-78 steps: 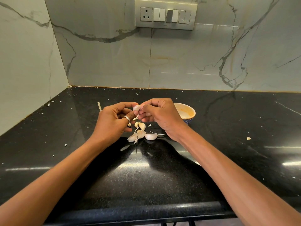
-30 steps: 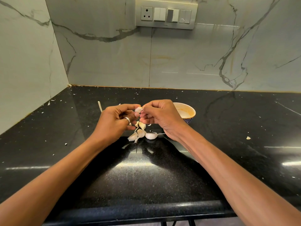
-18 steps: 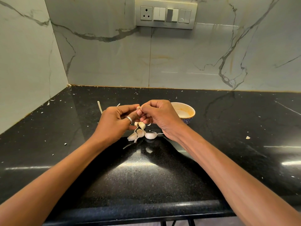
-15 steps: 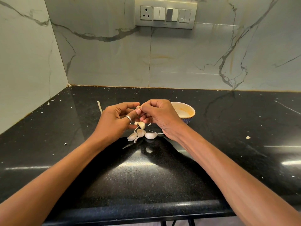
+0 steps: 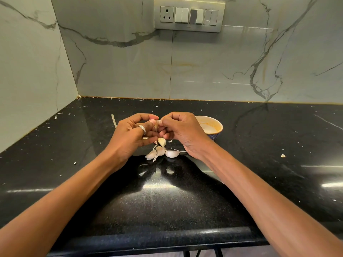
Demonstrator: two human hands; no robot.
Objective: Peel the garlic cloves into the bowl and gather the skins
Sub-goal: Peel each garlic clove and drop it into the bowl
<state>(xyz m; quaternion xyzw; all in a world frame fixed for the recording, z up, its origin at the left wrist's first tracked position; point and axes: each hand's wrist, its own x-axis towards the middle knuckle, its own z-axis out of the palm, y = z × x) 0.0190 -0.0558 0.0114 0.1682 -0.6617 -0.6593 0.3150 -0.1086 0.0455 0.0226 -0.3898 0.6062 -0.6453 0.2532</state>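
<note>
Both hands, left hand (image 5: 130, 135) and right hand (image 5: 182, 131), pinch one clove (image 5: 158, 124), probably upright; bowl (image 5: 213, 127) just right, nearer right hand.

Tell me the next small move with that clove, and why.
Probably peel the skin off with the right hand while the left hand steadies the clove. Both hands pinch it between them above the loose cloves on the counter, and it has not reached the bowl behind the right hand.
</note>
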